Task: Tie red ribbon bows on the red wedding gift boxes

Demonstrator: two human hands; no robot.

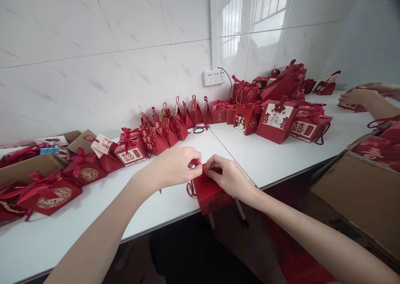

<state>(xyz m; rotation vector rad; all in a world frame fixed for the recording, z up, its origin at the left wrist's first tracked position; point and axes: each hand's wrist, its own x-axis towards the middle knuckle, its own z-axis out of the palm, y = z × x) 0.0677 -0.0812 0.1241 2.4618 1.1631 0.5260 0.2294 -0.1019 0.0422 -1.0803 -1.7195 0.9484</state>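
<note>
White table [271, 161] against a wall [78, 29] of grey-veined tiles [134, 17]. The glossy tiles reflect a barred, daylit window [233, 23]

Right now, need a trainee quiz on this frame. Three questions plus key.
1. True or false: the bare left hand and bare right hand are both at one glossy red box.
2. What is fixed to the white tiled wall? A) a round clock B) a white rectangular socket strip C) a wooden shelf
3. Fill in: the peaked red boxes near the wall have ____ at their tops.

Key: 1 true; 2 B; 3 loops
</note>
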